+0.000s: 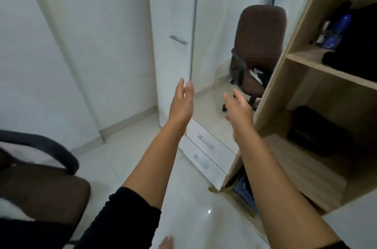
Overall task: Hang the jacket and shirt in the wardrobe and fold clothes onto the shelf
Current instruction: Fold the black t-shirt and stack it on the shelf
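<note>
Left hand (181,106) stretched out in front at arm's length, fingers spread and loose, palm turned inward, gripping nothing. Right hand (238,110) raised beside it in the same way, open and empty, near the edge of the wooden wardrobe (271,93) but not touching it. Probably held so because nothing was picked up yet: both arms pointed toward the brown office chair (261,30) further ahead, well apart from the fingers. Saw a small heap of clothes (257,71) on that seat, some white and some dark; could not tell which was the jacket and which the shirt, and could not tell if that chair was a reflection in a door panel. Saw also pale fabric (12,208) on a second chair (40,187) at the lower left, blurred. Found the upper shelf (306,63) already occupied by dark things and a blue bottle (344,21), and a dark bag (314,132) lower down, with bare wood in front of it. Judged the task as hardly begun, with collecting the garments as the step in hand.
</note>
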A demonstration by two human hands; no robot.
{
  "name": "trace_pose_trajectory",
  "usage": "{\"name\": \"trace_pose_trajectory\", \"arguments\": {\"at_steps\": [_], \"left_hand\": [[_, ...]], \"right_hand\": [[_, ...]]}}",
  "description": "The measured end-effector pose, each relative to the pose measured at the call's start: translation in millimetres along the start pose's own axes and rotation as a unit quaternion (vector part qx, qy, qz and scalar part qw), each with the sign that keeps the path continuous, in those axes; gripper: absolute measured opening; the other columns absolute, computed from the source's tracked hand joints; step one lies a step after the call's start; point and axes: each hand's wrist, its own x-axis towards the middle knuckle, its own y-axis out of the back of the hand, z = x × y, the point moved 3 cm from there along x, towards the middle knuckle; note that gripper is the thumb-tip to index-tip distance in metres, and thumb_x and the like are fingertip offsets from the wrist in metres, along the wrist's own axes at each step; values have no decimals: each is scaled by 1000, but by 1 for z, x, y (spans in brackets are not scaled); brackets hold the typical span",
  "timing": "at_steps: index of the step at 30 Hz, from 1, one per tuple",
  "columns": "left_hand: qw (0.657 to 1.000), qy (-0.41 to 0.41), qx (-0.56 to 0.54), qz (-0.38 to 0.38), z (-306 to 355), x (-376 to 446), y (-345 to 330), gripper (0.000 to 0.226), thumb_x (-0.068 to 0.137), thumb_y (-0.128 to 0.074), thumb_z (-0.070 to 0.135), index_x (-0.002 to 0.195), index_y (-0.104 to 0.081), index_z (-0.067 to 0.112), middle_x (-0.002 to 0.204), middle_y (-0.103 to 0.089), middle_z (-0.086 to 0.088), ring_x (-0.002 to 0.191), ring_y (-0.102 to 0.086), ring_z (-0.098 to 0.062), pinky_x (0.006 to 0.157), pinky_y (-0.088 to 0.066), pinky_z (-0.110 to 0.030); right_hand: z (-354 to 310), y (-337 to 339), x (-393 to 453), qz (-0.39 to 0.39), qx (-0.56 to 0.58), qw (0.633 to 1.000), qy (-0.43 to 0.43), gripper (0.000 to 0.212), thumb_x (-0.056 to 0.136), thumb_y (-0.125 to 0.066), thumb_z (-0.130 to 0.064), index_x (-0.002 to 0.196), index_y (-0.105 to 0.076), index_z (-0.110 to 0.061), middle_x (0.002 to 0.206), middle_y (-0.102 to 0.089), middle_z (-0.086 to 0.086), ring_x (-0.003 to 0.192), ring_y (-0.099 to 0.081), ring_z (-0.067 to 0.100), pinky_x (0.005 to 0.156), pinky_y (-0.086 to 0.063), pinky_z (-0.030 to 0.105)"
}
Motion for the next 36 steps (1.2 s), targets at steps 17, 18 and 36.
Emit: {"name": "trace_pose_trajectory", "arguments": {"at_steps": [17,18,36], "left_hand": [[902,51,25,428,-41,-140,364,56,100,-26,47,150,-19,25,155,-26,4,142,-26,-19,117,-23,-42],[894,57,11,445,-45,-148,384,56,99,-27,49,150,-19,27,155,-26,4,141,-28,-20,115,-27,-44],[796,174,-78,574,-163,-188,628,56,97,-29,51,147,-28,26,149,-37,1,135,-37,-19,112,-31,-44]], "right_hand": [[29,-324,-185,-399,-56,915,-5,51,90,-56,-36,139,-43,-28,139,-49,0,123,-50,21,106,-41,42],[32,-341,-198,-414,-63,908,-4,51,90,-56,-37,139,-44,-28,138,-50,-1,122,-51,20,106,-41,43],[128,-581,-291,-545,-211,811,-29,47,96,-49,-25,142,-40,-27,139,-48,3,119,-51,21,103,-44,42]]}}
